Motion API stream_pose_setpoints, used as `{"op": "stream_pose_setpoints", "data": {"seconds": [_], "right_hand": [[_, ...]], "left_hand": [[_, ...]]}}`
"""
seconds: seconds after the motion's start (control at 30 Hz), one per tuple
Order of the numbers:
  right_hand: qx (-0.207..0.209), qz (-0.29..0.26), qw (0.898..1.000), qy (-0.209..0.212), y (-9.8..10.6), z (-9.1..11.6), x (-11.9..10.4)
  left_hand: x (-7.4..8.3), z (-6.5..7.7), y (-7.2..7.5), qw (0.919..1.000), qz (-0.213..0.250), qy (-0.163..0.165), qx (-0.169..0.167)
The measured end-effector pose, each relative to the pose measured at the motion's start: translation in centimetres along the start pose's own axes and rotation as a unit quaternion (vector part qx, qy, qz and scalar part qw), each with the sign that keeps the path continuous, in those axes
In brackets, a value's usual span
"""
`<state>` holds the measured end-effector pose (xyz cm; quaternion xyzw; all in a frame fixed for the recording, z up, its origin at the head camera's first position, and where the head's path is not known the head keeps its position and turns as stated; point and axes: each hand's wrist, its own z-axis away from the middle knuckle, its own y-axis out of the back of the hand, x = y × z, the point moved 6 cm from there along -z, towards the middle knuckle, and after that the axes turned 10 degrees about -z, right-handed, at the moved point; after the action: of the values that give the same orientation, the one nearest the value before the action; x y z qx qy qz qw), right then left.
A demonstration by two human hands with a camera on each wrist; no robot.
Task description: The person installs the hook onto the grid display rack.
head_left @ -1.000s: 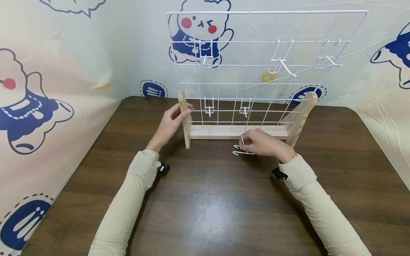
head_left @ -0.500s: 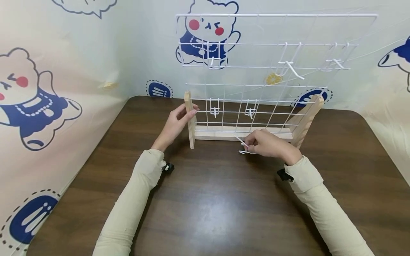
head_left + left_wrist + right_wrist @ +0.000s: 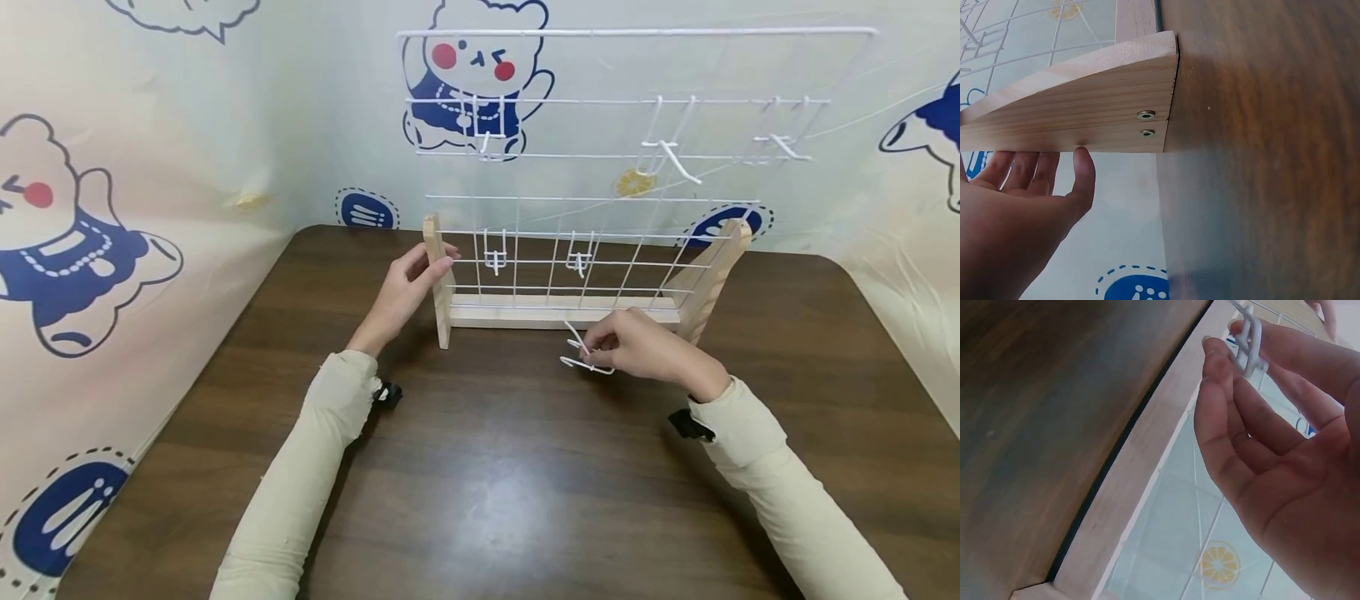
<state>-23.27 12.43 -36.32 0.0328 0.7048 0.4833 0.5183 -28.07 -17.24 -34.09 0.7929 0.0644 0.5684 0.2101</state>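
Observation:
My right hand (image 3: 637,346) pinches a white wire hook (image 3: 588,364) between thumb and fingertips, in front of the rack's wooden base. In the right wrist view part of the same hook (image 3: 1249,347) shows between the fingertips. A white wire grid (image 3: 555,200) stands upright in a wooden stand (image 3: 562,318). My left hand (image 3: 405,287) grips the edge of the stand's left side panel (image 3: 437,283), thumb in front, fingers partly hidden behind. The left wrist view shows this panel (image 3: 1104,103) with two bolts, held at its edge by the thumb and fingers.
Several white hooks hang on the grid: a left one (image 3: 487,133), a long one (image 3: 671,154) and another (image 3: 780,142) up high, with two small ones (image 3: 495,254) lower. The stand's right panel (image 3: 716,279) rises beyond my right hand. A printed cloth (image 3: 292,108) backs the brown table (image 3: 487,467).
My right hand has drawn slightly right and toward me, and the hook in it has tilted, showing more of its wire. The left hand stays on the panel; the head view has shifted slightly.

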Motion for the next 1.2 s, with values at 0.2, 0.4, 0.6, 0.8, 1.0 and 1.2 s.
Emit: {"op": "stream_pose_setpoints", "data": {"seconds": [0.2, 0.4, 0.6, 0.8, 1.0, 1.2], "right_hand": [[0.03, -0.009, 0.999, -0.01, 0.3, 1.0, 0.9], [0.046, -0.012, 0.999, -0.017, 1.2, 0.9, 1.2], [0.061, 0.001, 0.998, -0.019, 1.6, 1.1, 1.7], [0.051, -0.006, 0.998, -0.037, 1.7, 1.5, 2.2], [0.051, -0.031, 0.997, -0.043, 2.2, 1.7, 2.1], [0.07, -0.018, 0.997, -0.029, 3.0, 2.0, 1.9]], "left_hand": [[-0.2, -0.1, -0.1, 0.9999, -0.008, 0.006, 0.004], [0.0, 0.1, 0.4, 0.9999, -0.008, 0.001, 0.012], [0.0, -0.1, 0.1, 0.9999, -0.008, 0.0, 0.01], [-0.1, -0.3, -0.1, 0.9999, -0.009, 0.002, 0.005], [-0.1, -0.3, -0.1, 0.9999, -0.011, 0.005, 0.001], [-0.1, -0.3, -0.1, 0.9999, -0.009, 0.01, 0.0]]}}
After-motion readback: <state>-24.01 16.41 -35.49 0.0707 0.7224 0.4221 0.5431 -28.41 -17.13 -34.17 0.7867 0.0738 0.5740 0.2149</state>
